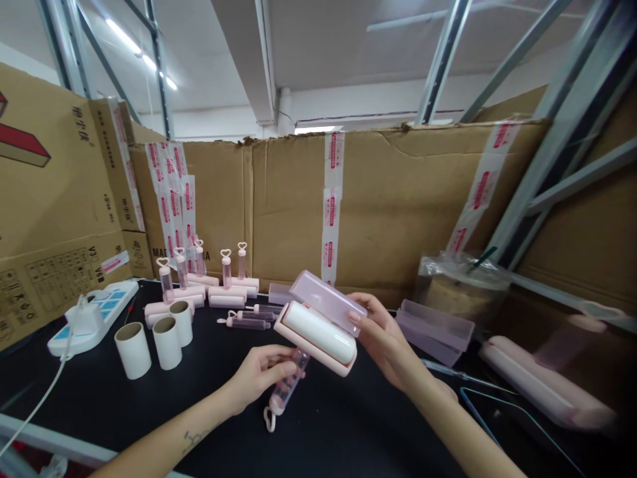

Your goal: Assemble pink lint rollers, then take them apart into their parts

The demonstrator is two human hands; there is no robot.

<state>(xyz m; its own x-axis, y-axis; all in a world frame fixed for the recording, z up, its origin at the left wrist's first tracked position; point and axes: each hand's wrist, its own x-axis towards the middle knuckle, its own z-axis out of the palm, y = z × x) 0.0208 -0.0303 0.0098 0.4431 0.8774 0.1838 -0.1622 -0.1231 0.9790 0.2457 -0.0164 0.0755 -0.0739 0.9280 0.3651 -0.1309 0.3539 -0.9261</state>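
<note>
My left hand (269,373) is wrapped round the clear handle of a pink lint roller (318,337), whose heart-shaped loop points down toward me. The roller's head is tilted, with its white sticky roll facing me. My right hand (381,335) grips a translucent lilac cover (326,300) between thumb and fingers. This cover lies along the upper edge of the roller head; whether the two are joined there I cannot tell. Past my left hand, several loose clear handles (251,317) lie on the black table.
Several pink lint rollers (226,292) stand at the back left, handles up. Three white paper rolls (133,350) and a power strip (94,318) are on the left. Lilac covers (432,332), a bagged tub (455,285) and another lint roller (542,378) are on the right. Cardboard (288,206) walls the back.
</note>
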